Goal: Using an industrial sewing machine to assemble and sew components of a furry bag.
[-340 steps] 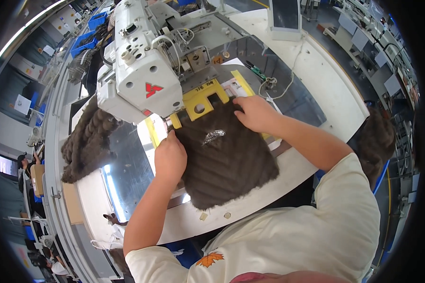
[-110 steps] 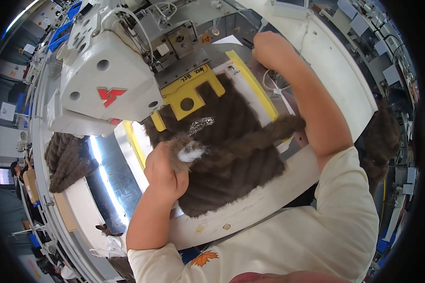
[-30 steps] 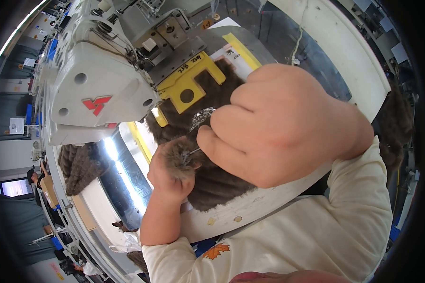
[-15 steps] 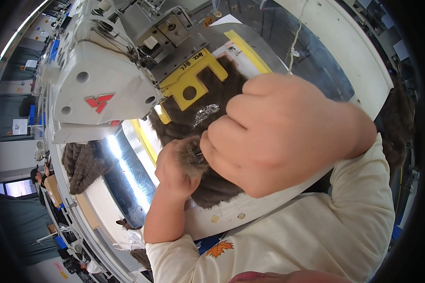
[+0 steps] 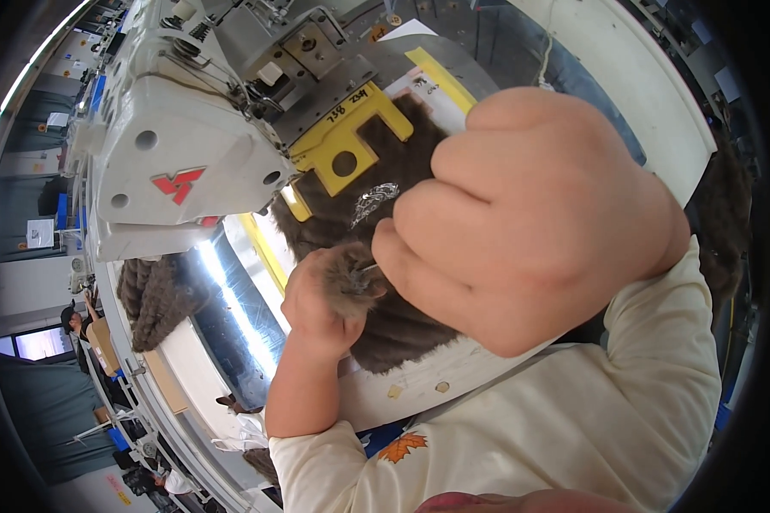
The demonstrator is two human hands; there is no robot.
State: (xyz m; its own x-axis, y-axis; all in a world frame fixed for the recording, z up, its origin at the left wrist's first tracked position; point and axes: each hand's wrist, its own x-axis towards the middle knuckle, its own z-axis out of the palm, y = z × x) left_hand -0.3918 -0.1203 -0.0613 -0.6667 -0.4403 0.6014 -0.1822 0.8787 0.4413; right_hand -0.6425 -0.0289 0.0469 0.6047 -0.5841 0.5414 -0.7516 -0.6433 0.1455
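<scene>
My left hand [image 5: 315,299] is closed around a small piece of brown fur fabric [image 5: 348,278], whose pile sticks up between the fingers. Above it, my right hand [image 5: 530,222] makes a fist, with a thin metallic tool [image 5: 370,268] showing only its narrow end at the fur; the rest is hidden in the fist. Beneath both hands a larger brown fur panel [image 5: 402,333] lies flat, partly covered by my right hand. A silvery leaf-shaped decoration [image 5: 375,203] is on that panel. The yellow clamp plate [image 5: 344,162] presses on its far part.
A white sewing machine head [image 5: 188,162] stands at the left, close to the yellow plate. More brown fur pieces [image 5: 154,299] lie to its near left. Brown fur [image 5: 719,222] hangs beyond the table's right edge. A person [image 5: 70,318] is far off at the left.
My right hand has moved slightly right and away from my left hand, so more of the tool's thin end shows. The left hand keeps its hold on the fur piece.
</scene>
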